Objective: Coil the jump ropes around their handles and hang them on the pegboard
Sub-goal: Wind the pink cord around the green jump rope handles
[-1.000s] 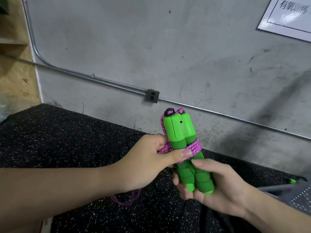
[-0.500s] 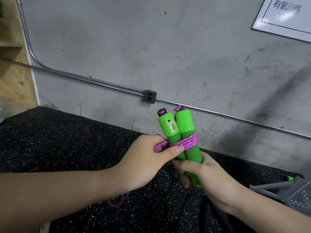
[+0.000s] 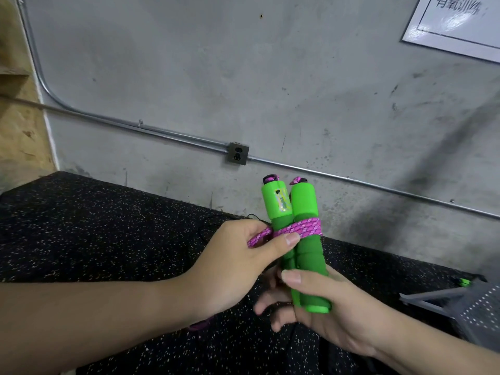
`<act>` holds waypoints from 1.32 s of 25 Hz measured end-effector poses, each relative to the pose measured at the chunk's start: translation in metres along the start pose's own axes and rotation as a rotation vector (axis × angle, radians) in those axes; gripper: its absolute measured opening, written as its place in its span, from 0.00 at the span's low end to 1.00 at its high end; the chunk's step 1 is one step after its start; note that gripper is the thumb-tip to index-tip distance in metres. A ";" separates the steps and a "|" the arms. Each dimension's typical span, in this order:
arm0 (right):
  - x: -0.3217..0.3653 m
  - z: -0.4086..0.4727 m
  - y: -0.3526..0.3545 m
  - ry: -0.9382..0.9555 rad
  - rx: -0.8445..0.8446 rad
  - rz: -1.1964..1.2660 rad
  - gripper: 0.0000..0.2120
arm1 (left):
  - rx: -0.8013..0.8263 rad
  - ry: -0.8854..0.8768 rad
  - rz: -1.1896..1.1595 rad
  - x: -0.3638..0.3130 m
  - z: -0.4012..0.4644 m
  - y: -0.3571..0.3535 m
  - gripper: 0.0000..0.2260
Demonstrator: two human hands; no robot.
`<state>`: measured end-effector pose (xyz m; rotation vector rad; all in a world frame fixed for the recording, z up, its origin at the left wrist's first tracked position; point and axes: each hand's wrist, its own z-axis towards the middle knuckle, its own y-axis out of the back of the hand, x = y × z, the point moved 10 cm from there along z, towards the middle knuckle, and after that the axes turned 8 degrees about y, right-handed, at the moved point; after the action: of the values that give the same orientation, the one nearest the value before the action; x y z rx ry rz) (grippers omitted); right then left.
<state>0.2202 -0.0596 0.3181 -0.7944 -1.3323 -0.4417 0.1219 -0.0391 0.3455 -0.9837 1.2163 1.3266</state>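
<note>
Two green jump-rope handles (image 3: 303,239) stand upright side by side in front of me. A pink-purple rope (image 3: 300,228) is coiled round their middle in several turns. My right hand (image 3: 332,315) grips the lower ends of the handles, thumb across the front. My left hand (image 3: 238,263) pinches the rope just left of the handles, thumb pressing on the coil. A loose bit of rope (image 3: 200,324) shows below my left wrist; the remainder is hidden.
Black speckled rubber floor (image 3: 94,234) spreads below. A grey concrete wall (image 3: 270,90) with a metal conduit (image 3: 162,135) and junction box (image 3: 237,153) stands behind. A white perforated board (image 3: 481,309) lies at the right edge. A sign (image 3: 457,20) hangs upper right.
The handles turned and rose slightly in my right hand, whose grip shifted along their lower ends. My left hand kept hold of the rope at the coil's left side.
</note>
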 end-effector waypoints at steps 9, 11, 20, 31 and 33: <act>0.002 0.002 0.032 0.052 -0.210 -0.822 0.21 | -0.042 -0.010 0.091 0.002 -0.006 -0.010 0.20; 0.006 0.001 0.028 0.071 -0.195 -0.764 0.21 | -0.030 -0.032 0.059 -0.002 -0.003 -0.008 0.19; 0.011 0.000 0.023 0.034 -0.117 -0.190 0.10 | 0.169 0.054 -0.107 0.002 -0.002 -0.018 0.20; 0.010 0.000 0.029 -0.070 -0.090 -0.083 0.12 | 0.151 -0.013 -0.114 -0.002 -0.001 -0.013 0.08; 0.009 -0.005 0.018 -0.141 0.033 0.087 0.13 | 0.188 -0.020 -0.128 -0.006 -0.002 -0.017 0.08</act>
<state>0.2382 -0.0500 0.3216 -0.8650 -1.4259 -0.2983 0.1394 -0.0426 0.3491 -0.8957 1.2187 1.0987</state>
